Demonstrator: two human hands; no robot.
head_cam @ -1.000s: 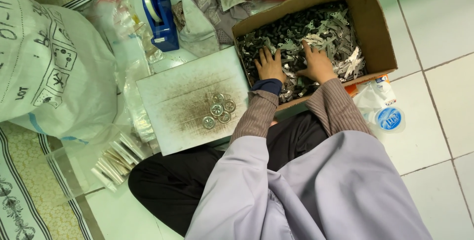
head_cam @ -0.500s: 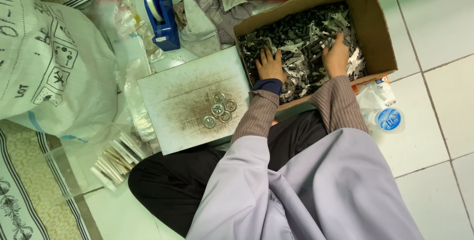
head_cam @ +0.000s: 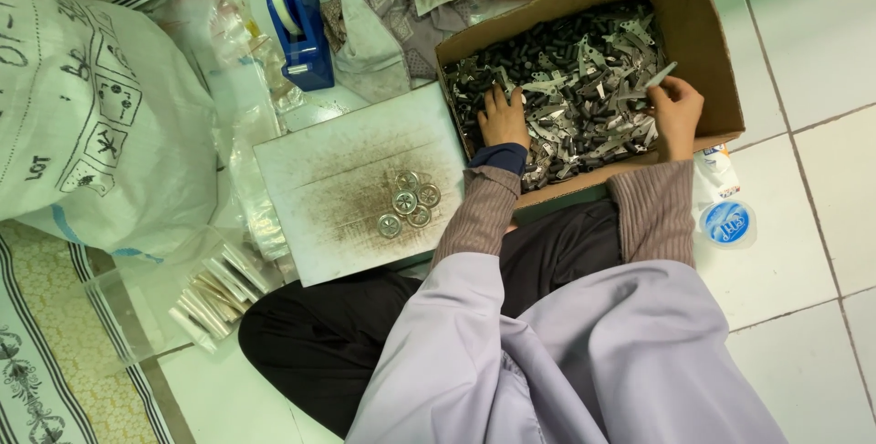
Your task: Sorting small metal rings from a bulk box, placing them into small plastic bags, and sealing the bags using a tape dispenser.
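A brown cardboard box on the floor is full of small black cylinders and flat silver metal pieces. My left hand lies palm down on the parts at the box's near left, fingers spread among them. At the box's near right, my right hand pinches one flat silver metal strip by its end. To the left of the box lies a stained white board bearing several round metal discs.
A large white printed sack fills the left side. A blue tape dispenser and crumpled plastic bags stand behind the board. A clear bag of white sticks lies near my knee. A plastic bottle lies right of my arm, red plastic at top.
My right hand has moved from the middle of the box to its right side and has lifted one silver strip. My left hand stays on the parts.
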